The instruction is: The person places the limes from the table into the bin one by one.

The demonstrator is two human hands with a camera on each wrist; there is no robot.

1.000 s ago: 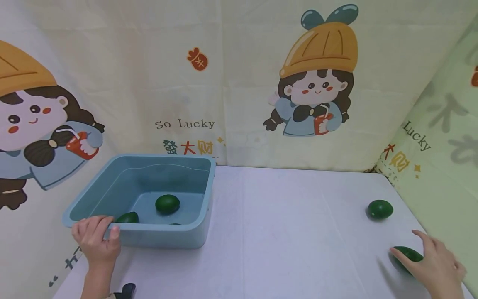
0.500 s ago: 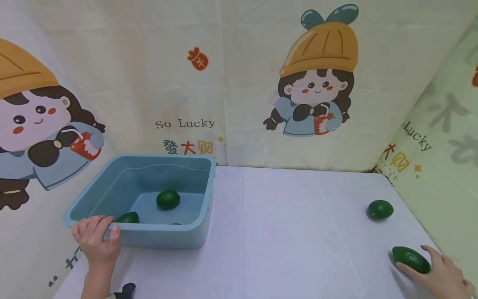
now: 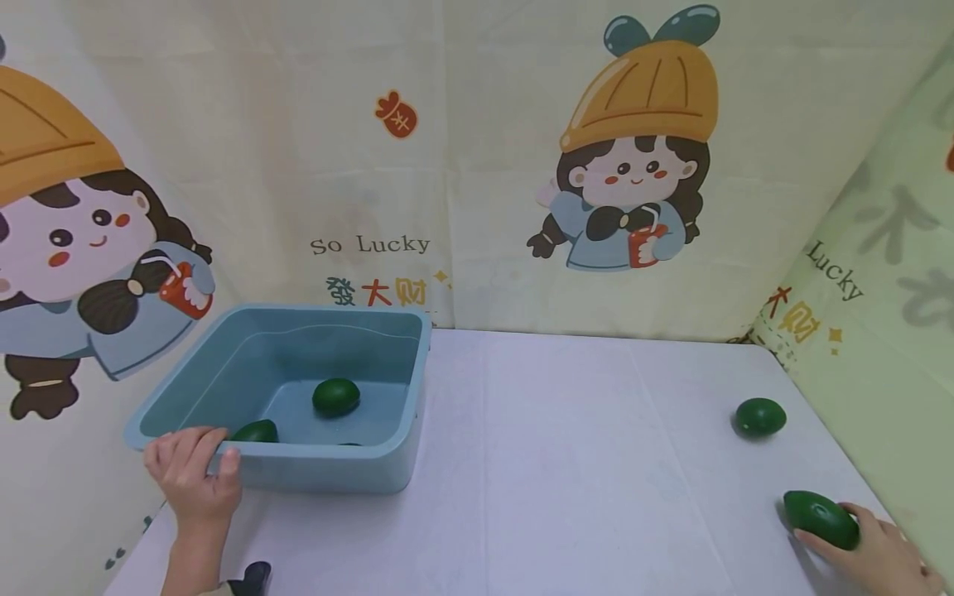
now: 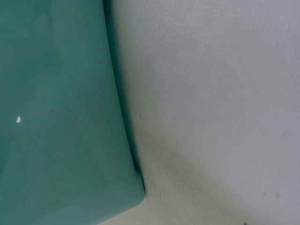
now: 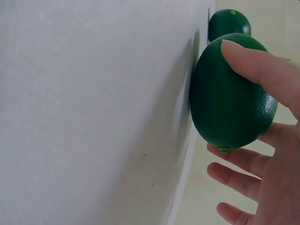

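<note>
My left hand (image 3: pixel 195 473) grips the near left rim of a blue plastic bin (image 3: pixel 313 452), fingers hooked over the edge and thumb outside. The left wrist view shows the bin's outer wall (image 4: pixel 61 112) but none of that hand. At the table's right edge my right hand (image 3: pixel 879 553) pinches a dark green lime (image 3: pixel 820 519) between thumb and fingers. In the right wrist view the thumb (image 5: pixel 255 63) lies across this lime (image 5: pixel 229 98), while the other fingers spread behind and below it. Another lime (image 3: pixel 759 417) rests on the table farther back.
Inside the bin lie a lime (image 3: pixel 336 397) at the middle and a second lime (image 3: pixel 256 431) partly hidden behind the near rim. A white cloth (image 3: pixel 566 463) covers the table. Printed fabric (image 3: pixel 492 165) hangs behind it, and more fabric (image 3: pixel 894 397) borders the right side.
My right hand has moved right and down around the near lime, and its fingers have closed in on it. The lime in the bin's middle has rolled slightly back. My left hand stays put.
</note>
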